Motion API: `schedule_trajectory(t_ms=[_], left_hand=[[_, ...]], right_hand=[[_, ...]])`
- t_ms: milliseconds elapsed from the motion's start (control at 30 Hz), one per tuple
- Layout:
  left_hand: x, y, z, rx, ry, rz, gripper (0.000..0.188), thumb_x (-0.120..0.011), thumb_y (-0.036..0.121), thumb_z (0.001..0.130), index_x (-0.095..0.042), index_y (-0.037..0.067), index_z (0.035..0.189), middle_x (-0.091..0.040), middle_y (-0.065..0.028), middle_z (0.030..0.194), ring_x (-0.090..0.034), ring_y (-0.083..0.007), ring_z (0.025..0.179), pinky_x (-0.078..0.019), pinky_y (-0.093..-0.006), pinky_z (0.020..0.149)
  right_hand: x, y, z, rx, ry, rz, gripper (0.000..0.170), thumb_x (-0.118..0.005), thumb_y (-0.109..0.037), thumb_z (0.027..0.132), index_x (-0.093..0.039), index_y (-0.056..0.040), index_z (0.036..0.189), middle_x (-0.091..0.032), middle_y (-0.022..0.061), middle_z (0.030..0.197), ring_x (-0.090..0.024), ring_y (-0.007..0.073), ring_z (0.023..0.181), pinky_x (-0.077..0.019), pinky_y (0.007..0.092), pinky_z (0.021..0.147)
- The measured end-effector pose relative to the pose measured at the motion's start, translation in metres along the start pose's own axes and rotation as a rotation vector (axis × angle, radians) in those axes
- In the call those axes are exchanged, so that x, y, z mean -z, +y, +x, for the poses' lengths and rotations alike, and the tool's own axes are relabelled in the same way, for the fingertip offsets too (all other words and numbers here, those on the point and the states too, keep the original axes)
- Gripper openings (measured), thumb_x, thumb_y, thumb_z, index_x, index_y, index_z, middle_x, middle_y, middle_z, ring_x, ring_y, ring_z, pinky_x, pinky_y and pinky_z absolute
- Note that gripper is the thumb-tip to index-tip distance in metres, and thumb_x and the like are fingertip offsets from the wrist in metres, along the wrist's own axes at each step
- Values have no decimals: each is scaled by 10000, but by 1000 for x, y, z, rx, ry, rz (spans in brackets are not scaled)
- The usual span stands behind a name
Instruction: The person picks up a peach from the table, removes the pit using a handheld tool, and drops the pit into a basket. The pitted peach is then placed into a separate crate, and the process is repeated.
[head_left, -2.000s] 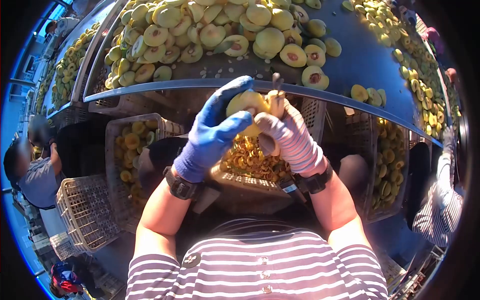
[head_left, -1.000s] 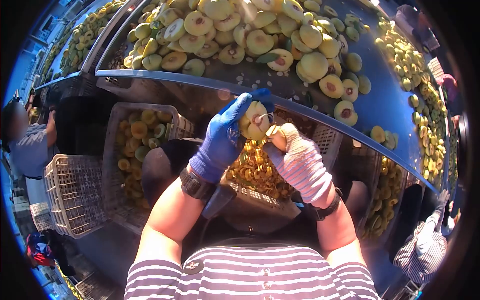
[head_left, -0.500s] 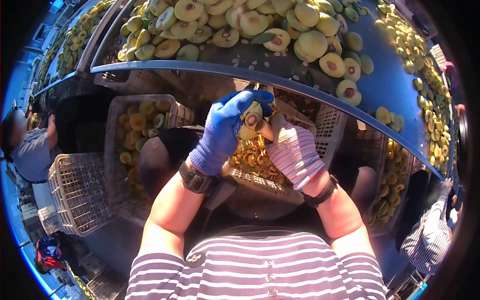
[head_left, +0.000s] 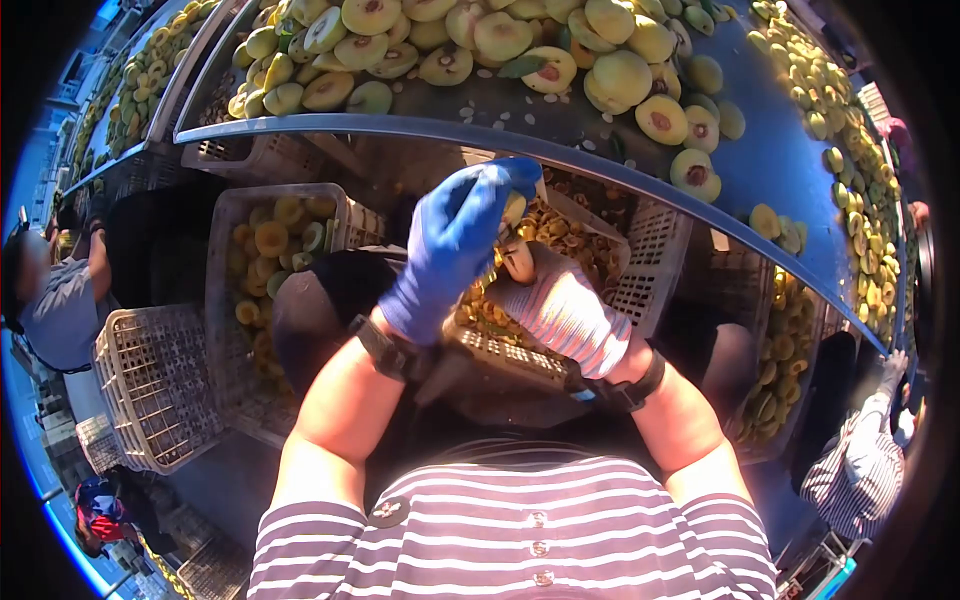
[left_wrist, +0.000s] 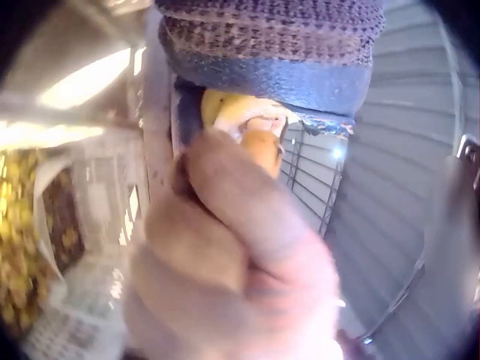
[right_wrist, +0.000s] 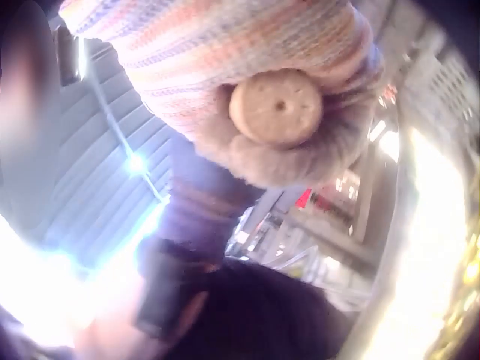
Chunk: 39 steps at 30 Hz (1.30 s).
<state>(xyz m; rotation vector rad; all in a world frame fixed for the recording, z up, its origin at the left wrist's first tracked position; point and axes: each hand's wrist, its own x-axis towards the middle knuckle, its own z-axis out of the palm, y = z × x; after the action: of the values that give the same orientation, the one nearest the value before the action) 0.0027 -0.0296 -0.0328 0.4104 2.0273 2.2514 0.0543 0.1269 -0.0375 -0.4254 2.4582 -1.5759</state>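
Corrugated grey roofing (left_wrist: pixel 397 180), bright glare.

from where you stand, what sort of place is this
Probably a fruit-processing workshop: halved peaches heaped on a metal table, a plastic crate of more fruit, and another person at the left.

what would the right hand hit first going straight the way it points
Most likely the yellow-green fruit in the left hand, just beyond the right hand, though the depth between them is unclear.
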Motion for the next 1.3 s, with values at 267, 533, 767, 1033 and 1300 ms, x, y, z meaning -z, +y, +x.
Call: schedule_trajectory(t_ms=[267, 533, 767, 1033, 1300], left_hand=[[-25, 2, -7, -25, 214, -128, 465, -460, 337, 1060, -658, -65, 1184, -705, -163, 1118, -687, -188, 918, -525, -309, 915], [-12, 16, 4, 24, 21, -237, 459, -398, 308, 1090, -681, -53, 1108, -723, -117, 952, -680, -169, 871, -537, -288, 846], [-12, 32, 21, 475, -120, 36, 421, -600, 376, 994, -765, -9, 964, -731, -58, 831, -650, -95, 800, -521, -265, 736], [-25, 33, 14, 479, -98, 439, 368, -595, 318, 989, -751, -12, 1030, -741, -73, 876, -667, -99, 767, -539, -276, 711], [-20, 13, 2, 312, -257, -416, 411, -515, 332, 1050, -687, -39, 1099, -720, -135, 964, -697, -203, 874, -559, -322, 829]], right_hand=[[32, -26, 0, -598, -378, 713, 238, -654, -232, 930, -628, -45, 786, -500, 9, 515, -507, 105, 461, -380, 283, 479], [35, -29, -6, -674, -380, 909, 209, -694, -169, 884, -540, -110, 755, -471, -18, 572, -433, 81, 453, -306, 250, 419], [26, -24, -8, -587, -408, 772, 238, -698, -228, 879, -641, -31, 999, -564, 29, 584, -538, 122, 463, -409, 252, 420], [24, -13, -8, -698, -474, 895, 141, -718, -150, 855, -600, -75, 849, -471, -16, 567, -432, 95, 416, -315, 246, 392], [36, 5, -24, -503, -608, 817, 133, -706, -149, 803, -603, -71, 834, -457, -21, 565, -403, 96, 430, -275, 255, 402]])
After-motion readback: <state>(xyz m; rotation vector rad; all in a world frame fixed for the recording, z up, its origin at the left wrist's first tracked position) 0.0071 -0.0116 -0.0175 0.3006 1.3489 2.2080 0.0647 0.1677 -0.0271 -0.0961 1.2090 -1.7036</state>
